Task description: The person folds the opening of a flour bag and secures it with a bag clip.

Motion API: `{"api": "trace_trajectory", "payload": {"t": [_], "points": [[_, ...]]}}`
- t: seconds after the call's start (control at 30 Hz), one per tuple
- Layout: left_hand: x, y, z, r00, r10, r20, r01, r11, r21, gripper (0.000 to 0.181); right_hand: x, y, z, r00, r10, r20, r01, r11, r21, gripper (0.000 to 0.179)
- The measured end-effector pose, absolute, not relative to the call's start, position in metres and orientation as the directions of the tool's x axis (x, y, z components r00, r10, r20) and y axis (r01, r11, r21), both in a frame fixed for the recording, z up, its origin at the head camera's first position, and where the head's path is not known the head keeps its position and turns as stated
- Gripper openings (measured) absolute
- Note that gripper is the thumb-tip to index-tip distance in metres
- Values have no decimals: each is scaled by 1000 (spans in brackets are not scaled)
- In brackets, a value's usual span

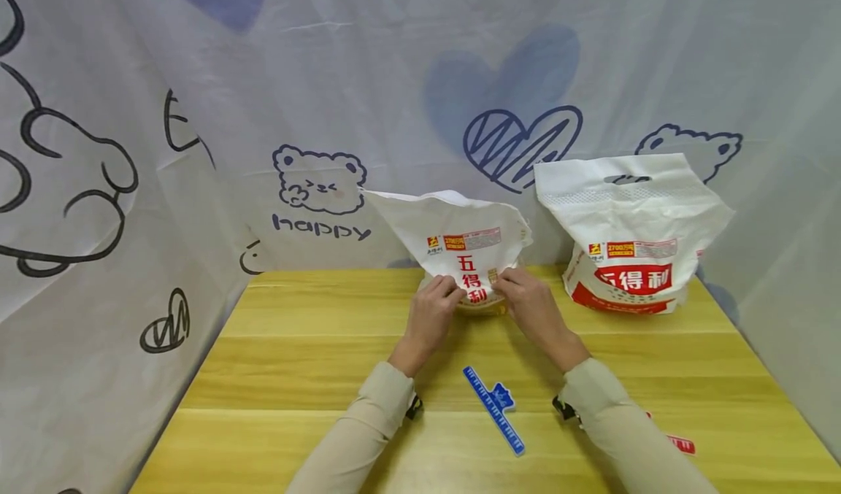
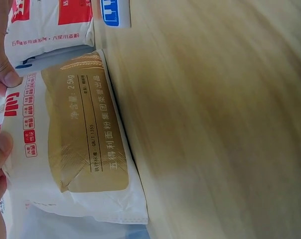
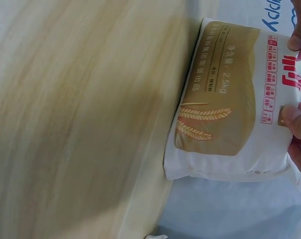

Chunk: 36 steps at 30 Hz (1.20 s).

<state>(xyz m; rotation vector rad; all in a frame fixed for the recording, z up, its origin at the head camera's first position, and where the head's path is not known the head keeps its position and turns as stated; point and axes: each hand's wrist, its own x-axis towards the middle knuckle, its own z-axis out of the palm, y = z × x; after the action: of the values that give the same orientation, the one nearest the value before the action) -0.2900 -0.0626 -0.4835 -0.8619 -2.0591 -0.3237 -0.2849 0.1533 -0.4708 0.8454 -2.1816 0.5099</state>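
One bag's (image 3: 230,94) wheat (image 3: 205,115), wrist views only

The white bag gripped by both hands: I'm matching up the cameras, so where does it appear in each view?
Head: the white bag is just right of centre, left of the other bag.
Left wrist: left half, gold panel showing.
Right wrist: upper right, gold panel showing.
Shared landmark: the red lettering between the left hand and right hand.
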Motion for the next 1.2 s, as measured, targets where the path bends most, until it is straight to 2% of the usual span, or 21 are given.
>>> {"api": "trace_trajectory", "payload": {"t": [0.27,0.43,0.77,1.03,1.2], "points": [[-285,-70,-490,-390,458,799,678,730,-87,17,-279,146,-470,-531,-453,716,-696,715,-65,22],[-278,-75,-489,-410,458,789,674,735,-77,15,-274,141,-468,-529,-464,710,-697,715,-53,21],[-266,-78,-485,-406,448,797,685,726,-58,14,-261,138,-462,-561,-457,690,-685,724,-78,17],[-255,-77,-483,-380,436,816,671,737,-81,15,-248,137,-460,-576,-455,679,-683,725,-93,18],[-246,-76,-480,-394,435,809,667,741,-74,15,-241,139,-460,-585,-443,680,-682,722,-116,20]]}}
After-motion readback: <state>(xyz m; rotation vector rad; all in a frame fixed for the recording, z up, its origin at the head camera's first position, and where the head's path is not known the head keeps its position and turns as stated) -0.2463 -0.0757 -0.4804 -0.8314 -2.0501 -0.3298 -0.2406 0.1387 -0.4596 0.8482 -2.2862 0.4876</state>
